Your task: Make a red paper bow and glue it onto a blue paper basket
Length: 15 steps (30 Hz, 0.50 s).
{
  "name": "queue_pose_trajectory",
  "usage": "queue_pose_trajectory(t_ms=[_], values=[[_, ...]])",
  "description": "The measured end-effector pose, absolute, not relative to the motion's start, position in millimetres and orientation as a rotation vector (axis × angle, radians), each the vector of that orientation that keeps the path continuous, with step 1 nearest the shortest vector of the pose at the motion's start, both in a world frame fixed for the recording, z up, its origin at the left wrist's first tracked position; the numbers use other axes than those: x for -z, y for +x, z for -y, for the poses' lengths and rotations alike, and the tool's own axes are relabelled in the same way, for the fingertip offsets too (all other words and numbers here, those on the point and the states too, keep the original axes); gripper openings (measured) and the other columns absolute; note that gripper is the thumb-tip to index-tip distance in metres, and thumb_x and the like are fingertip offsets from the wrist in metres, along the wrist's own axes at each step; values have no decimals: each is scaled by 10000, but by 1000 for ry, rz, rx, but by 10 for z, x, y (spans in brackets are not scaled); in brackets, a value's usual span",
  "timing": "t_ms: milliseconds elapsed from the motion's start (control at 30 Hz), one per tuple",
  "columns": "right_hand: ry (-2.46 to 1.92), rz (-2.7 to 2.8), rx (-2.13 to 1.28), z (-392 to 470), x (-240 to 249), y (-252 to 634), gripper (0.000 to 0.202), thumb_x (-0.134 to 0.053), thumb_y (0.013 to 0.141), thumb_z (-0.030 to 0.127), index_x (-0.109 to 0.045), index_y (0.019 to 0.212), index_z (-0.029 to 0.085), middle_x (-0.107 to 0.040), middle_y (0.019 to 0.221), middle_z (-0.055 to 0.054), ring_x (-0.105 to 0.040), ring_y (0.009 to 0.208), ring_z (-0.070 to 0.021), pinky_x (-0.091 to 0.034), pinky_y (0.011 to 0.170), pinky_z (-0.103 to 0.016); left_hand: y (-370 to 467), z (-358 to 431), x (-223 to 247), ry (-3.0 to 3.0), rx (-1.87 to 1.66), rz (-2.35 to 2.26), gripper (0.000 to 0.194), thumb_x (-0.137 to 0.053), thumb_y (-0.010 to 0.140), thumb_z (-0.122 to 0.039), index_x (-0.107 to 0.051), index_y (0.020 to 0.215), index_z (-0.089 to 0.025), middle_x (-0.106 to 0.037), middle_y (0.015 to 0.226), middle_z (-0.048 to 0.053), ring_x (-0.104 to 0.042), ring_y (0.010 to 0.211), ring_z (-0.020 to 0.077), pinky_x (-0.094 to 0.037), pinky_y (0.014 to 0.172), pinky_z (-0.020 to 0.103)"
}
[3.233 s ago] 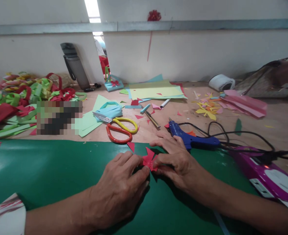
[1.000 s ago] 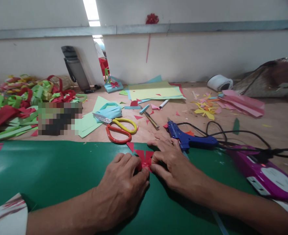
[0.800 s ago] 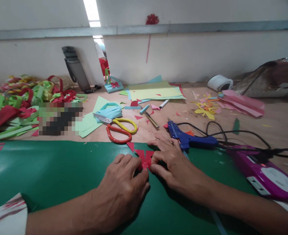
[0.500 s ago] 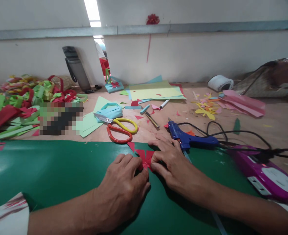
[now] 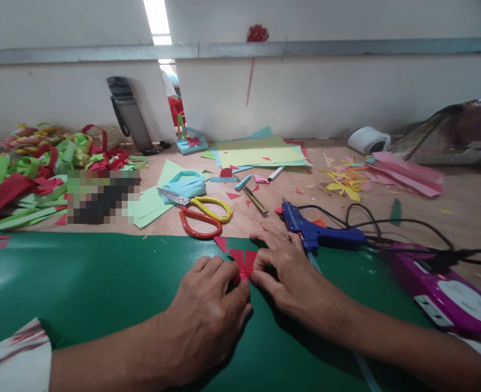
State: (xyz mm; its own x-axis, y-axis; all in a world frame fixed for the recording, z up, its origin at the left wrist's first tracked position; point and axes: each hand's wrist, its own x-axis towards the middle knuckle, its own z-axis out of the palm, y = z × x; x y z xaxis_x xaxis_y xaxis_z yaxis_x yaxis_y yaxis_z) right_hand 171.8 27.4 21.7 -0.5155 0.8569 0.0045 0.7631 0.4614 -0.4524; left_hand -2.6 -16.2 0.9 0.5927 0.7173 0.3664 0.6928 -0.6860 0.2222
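A small red paper piece (image 5: pixel 243 260) with cut, petal-like flaps lies on the green mat (image 5: pixel 101 283). My left hand (image 5: pixel 213 305), fingers curled together, pinches its left side. On its right side, my right hand (image 5: pixel 279 264) grips with thumb and forefinger, the other fingers reaching forward over the mat's edge. The fingers partly hide the paper. A blue glue gun (image 5: pixel 317 231) lies just beyond my right hand. Scissors (image 5: pixel 203 215) with one red and one yellow handle rest beyond my left hand.
Green and red paper strips (image 5: pixel 44 174) pile up at the left. A dark bottle (image 5: pixel 129 117) leans against the wall. Coloured sheets (image 5: pixel 260 151) lie at the back, a cutter (image 5: pixel 255 200) nearer. Black cables (image 5: pixel 412 220) run to a purple power strip (image 5: pixel 440 288) at right.
The whole view has shifted very slightly. Both hands keep nearly the same grip on the red paper.
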Motion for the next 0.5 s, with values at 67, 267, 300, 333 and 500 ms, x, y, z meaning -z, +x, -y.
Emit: queue_pose_trajectory(t_ms=[67,267,300,333,500], values=[[-1404,2477,-586,-274,-215,1713,163,-530,790,143,-559,637,190,-554,1173,-92,-305,1321,-271,-155,1048,-542,-26,166,-12,2752,-672,-1224,212,-442,899,-194,-647,910,-143,-574,832,96,-470,735,209,-378,641,363],[-1430,2476,-574,-284,-212,1693,178,-522,792,160,-550,618,187,-549,1202,-100,-285,1333,-276,-149,1048,-545,-33,172,-2,2750,-662,-1218,204,-447,899,-200,-642,911,-144,-568,833,92,-462,737,206,-376,641,355],[-1437,2478,-573,-285,-214,1689,182,-522,790,160,-547,612,187,-553,1199,-101,-284,1335,-272,-150,1050,-539,-33,171,1,2750,-664,-1218,204,-445,900,-200,-641,909,-144,-566,833,90,-460,736,206,-375,642,355],[-1445,2479,-572,-286,-217,1685,184,-522,789,160,-545,608,186,-555,1201,-101,-286,1335,-270,-152,1051,-536,-33,169,4,2750,-662,-1219,205,-443,901,-199,-640,905,-144,-565,833,90,-458,735,206,-374,642,357],[-1487,2495,-579,-296,-240,1653,188,-509,790,165,-542,605,180,-489,1333,-110,-261,1354,-285,-136,1058,-550,-31,168,2,2746,-656,-1221,214,-438,902,-202,-643,894,-140,-565,834,96,-459,737,214,-371,634,361]])
